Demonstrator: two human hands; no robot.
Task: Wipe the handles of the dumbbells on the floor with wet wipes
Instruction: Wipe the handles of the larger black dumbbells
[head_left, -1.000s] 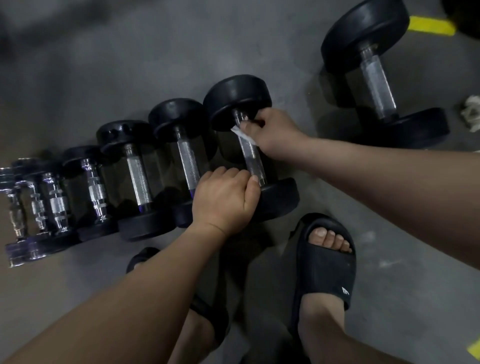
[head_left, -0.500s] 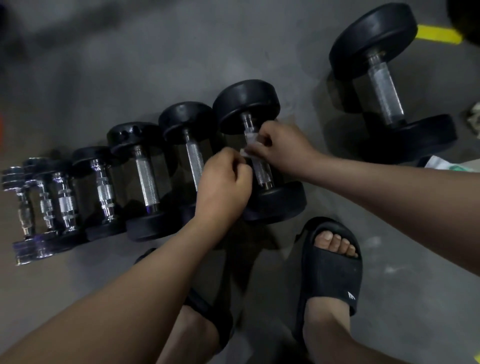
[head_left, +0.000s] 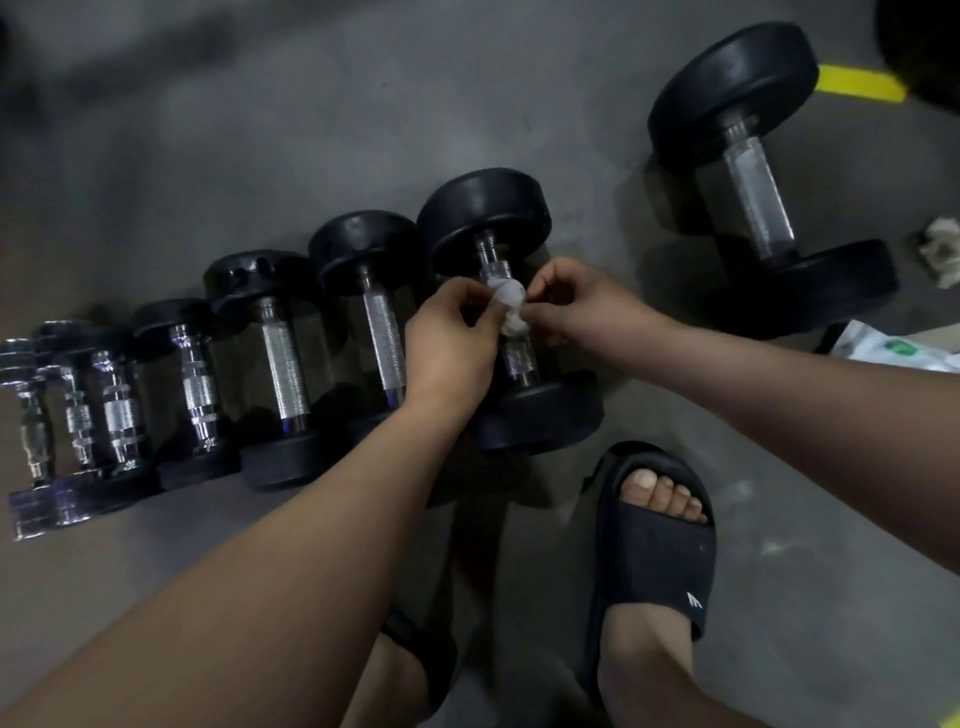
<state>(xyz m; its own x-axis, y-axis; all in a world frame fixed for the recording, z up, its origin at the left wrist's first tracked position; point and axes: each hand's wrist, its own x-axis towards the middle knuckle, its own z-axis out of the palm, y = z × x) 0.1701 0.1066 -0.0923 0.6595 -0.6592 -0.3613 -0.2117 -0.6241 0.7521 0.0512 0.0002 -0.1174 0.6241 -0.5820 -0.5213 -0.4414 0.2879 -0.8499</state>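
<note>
Several black dumbbells with knurled silver handles lie in a row on the grey floor, growing in size from left to right. Above the handle of the row's rightmost dumbbell (head_left: 485, 221), my left hand (head_left: 449, 343) and my right hand (head_left: 576, 304) both pinch a small crumpled white wet wipe (head_left: 506, 306) between their fingertips. The wipe hangs just over the upper half of that handle. The lower half of the handle (head_left: 519, 358) shows bare between my hands.
A larger dumbbell (head_left: 753, 182) lies apart at the upper right. A used crumpled wipe (head_left: 943, 254) and a white wipe packet (head_left: 893, 348) lie at the right edge. My feet in black slides (head_left: 654, 551) stand just in front of the row. Yellow floor tape (head_left: 857, 83) marks the far right.
My left hand left the near end of the dumbbell and rose to meet my right hand. Both now pinch the wipe, which has come off the handle.
</note>
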